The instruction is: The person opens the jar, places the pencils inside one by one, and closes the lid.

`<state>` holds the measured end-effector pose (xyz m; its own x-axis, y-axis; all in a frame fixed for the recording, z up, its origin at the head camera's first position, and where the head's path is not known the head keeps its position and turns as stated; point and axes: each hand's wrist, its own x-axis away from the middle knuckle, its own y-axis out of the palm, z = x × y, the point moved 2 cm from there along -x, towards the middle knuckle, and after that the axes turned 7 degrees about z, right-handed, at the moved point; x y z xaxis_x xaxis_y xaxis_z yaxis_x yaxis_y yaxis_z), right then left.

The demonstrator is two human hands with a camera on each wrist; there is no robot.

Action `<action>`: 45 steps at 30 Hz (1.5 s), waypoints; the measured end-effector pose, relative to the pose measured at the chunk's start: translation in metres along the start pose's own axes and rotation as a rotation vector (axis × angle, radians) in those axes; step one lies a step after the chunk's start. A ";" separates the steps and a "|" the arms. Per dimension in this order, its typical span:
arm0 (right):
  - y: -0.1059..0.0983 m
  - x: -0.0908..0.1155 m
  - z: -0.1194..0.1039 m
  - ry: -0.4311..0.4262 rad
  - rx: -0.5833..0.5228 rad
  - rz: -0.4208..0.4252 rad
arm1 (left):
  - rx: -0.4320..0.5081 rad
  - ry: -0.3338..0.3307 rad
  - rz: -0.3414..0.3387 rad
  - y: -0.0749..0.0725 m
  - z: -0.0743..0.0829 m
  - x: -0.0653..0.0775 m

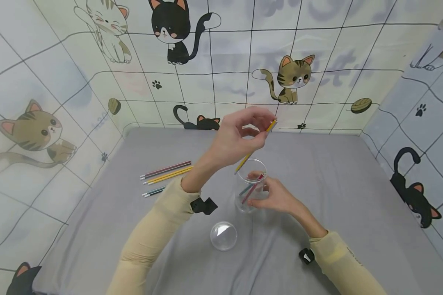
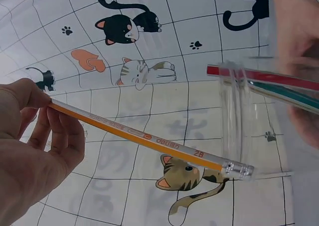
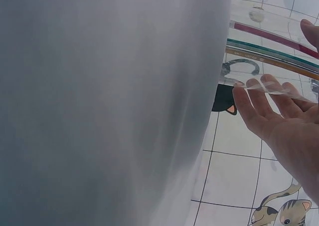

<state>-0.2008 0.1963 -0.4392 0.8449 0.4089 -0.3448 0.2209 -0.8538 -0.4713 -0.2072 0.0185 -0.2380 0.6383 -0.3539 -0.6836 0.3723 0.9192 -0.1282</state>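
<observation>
My left hand (image 1: 238,133) pinches a yellow pencil (image 2: 134,136) near one end, thumb against fingertips. The pencil slants down, and its metal-capped eraser end overlaps the rim of a clear jar (image 1: 240,201) in the head and left wrist views. My right hand (image 1: 278,196) holds that jar upright from the right side, thumb in front and fingers behind. Inside the jar lean a red pencil (image 3: 274,36) and a green pencil (image 3: 269,51), with a brownish-orange one (image 3: 264,58) beside them in the right wrist view.
Left of the jar, several pencils lie in loose pairs on the grey cloth: dark red (image 1: 166,170), yellow (image 1: 167,175) and dark green (image 1: 154,191), partly behind my left forearm. A round clear lid (image 1: 223,236) lies in front of the jar. Cat-print curtains (image 1: 229,86) enclose the table.
</observation>
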 end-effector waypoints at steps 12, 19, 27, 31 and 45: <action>0.000 -0.002 0.000 0.005 0.014 0.001 | 0.061 0.038 0.025 0.004 0.005 -0.006; 0.001 -0.001 0.000 -0.005 0.000 -0.008 | 0.007 -0.049 0.020 0.010 -0.022 0.008; 0.001 -0.001 -0.001 -0.010 -0.007 -0.015 | -0.049 -0.085 0.014 0.014 -0.041 0.024; 0.000 -0.001 -0.001 0.010 0.000 -0.021 | -0.059 -0.102 0.001 0.015 -0.047 0.030; 0.001 0.000 0.002 0.017 -0.020 -0.021 | -0.076 -0.118 -0.035 0.022 -0.054 0.039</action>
<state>-0.2015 0.1963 -0.4413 0.8480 0.4215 -0.3214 0.2483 -0.8516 -0.4617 -0.2107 0.0338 -0.3066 0.7022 -0.3995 -0.5894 0.3465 0.9148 -0.2074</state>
